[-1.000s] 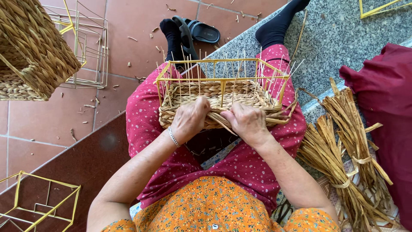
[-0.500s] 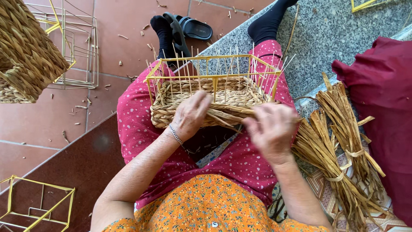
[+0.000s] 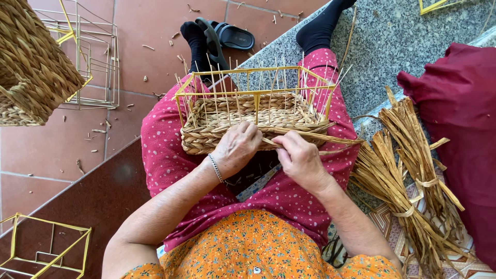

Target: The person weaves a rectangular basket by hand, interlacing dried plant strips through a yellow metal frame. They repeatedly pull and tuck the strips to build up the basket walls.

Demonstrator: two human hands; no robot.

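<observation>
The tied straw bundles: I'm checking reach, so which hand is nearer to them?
Right. The right hand pinches a straw strand at the basket, closer to the straw bundles; the left hand rests on the basket's near wall, farther away.

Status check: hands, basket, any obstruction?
Left hand pressing the half-woven basket. Right hand pinching a straw strand at its front wall. Nothing blocking.

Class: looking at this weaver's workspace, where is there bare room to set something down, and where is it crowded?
Bare: the red tiles between the wire frames and the sandal; the granite beyond the basket. Crowded: the lap, where both hands meet the basket, and the right side with straw bundles and a red cushion.
</observation>
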